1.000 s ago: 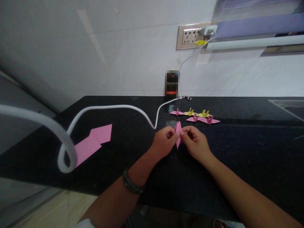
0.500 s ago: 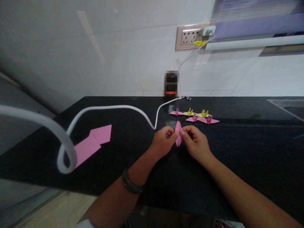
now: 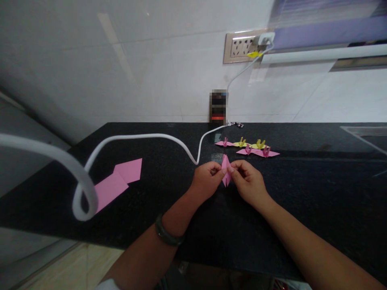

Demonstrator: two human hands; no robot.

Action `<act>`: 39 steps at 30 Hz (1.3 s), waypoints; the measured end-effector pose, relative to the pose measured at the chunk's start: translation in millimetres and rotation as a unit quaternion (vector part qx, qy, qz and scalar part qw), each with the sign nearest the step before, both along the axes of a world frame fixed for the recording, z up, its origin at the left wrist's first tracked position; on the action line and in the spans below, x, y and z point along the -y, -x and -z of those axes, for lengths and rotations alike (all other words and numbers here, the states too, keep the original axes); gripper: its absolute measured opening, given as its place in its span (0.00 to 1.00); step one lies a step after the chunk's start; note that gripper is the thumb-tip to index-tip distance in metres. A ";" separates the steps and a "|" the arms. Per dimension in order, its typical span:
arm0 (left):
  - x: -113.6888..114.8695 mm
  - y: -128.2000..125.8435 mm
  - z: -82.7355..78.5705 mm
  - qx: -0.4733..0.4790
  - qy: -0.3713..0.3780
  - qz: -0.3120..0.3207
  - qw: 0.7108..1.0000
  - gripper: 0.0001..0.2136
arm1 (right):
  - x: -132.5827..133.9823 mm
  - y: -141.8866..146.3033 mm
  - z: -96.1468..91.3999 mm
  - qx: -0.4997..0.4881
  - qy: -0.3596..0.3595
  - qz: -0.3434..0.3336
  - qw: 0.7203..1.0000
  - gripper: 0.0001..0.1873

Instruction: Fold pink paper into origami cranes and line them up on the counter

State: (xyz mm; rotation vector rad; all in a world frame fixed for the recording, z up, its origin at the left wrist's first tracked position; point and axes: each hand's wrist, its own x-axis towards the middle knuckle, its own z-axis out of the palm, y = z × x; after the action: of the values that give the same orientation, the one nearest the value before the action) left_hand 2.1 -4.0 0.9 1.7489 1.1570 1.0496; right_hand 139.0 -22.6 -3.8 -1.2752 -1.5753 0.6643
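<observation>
Between my two hands is a pink folded origami paper [image 3: 225, 174], a narrow diamond shape standing lengthwise with pointed ends. My left hand [image 3: 206, 177] pinches its left edge between thumb and fingers. On the opposite edge, my right hand [image 3: 248, 179] pinches it the same way, thumb on the near face. Just beyond my hands lie several small finished paper cranes, among them a pink crane [image 3: 266, 152] and a yellow crane [image 3: 260, 145], with wings spread flat in two rows.
Pink paper sheets [image 3: 128, 170] overlap on the black countertop [image 3: 169, 161] at left. A thick white cable [image 3: 151, 136] loops across the counter and close to the camera at left. A phone-like, blurred-out object [image 3: 218, 108] leans on the wall below a socket panel [image 3: 238, 47].
My hands and the pink folded paper have shifted very slightly to the left. The cranes, sheets and cable are as before.
</observation>
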 end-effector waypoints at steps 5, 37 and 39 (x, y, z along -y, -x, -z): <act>-1.4 -0.1 1.3 0.014 0.001 -0.025 1.000 0.11 | 1.0 0.0 -1.4 -0.002 -0.007 0.003 1.000 0.08; 3.2 -3.4 -2.6 0.084 -0.015 -0.043 0.995 0.12 | -4.8 2.4 1.9 -0.290 0.122 -0.062 0.947 0.08; 3.6 -2.9 -1.4 0.072 -0.020 -0.044 0.996 0.12 | -5.0 2.5 2.7 -0.302 0.124 -0.064 0.943 0.08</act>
State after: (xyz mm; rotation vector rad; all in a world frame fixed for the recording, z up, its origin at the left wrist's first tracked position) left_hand 5.0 -7.6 2.3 1.6363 1.1382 1.2367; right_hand 136.6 -17.5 -6.4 -1.0103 -1.0890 1.2360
